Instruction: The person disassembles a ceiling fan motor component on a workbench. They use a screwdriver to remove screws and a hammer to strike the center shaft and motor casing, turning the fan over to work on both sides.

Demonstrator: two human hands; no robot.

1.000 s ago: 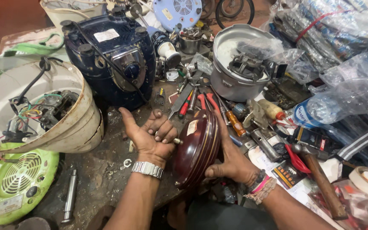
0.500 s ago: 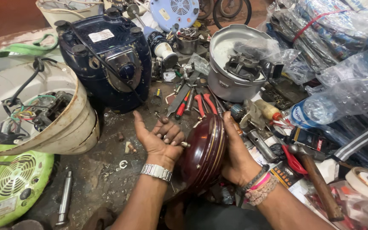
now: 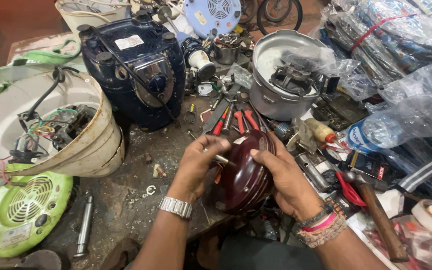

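Note:
A dark maroon round metal housing (image 3: 246, 175) stands on edge above the cluttered workbench. My right hand (image 3: 286, 175) grips its right rim and steadies it. My left hand (image 3: 198, 165) is closed beside its left face, fingers pinched on a thin metal shaft (image 3: 223, 160) that sticks out of the housing. A steel watch (image 3: 176, 206) is on my left wrist and several bead bracelets (image 3: 321, 225) on my right.
A dark blue mixer base (image 3: 136, 65) stands behind, a white open casing with wiring (image 3: 51, 130) and a green fan grille (image 3: 23, 212) at left. A steel pot (image 3: 281, 75), pliers and screwdrivers (image 3: 236, 120), a hammer (image 3: 376, 215), plastic bags (image 3: 401, 60) and a loose steel rod (image 3: 84, 225) crowd the bench.
My left hand was open with small parts on its palm; it has turned over and closed on the shaft at the housing. The view moved closer.

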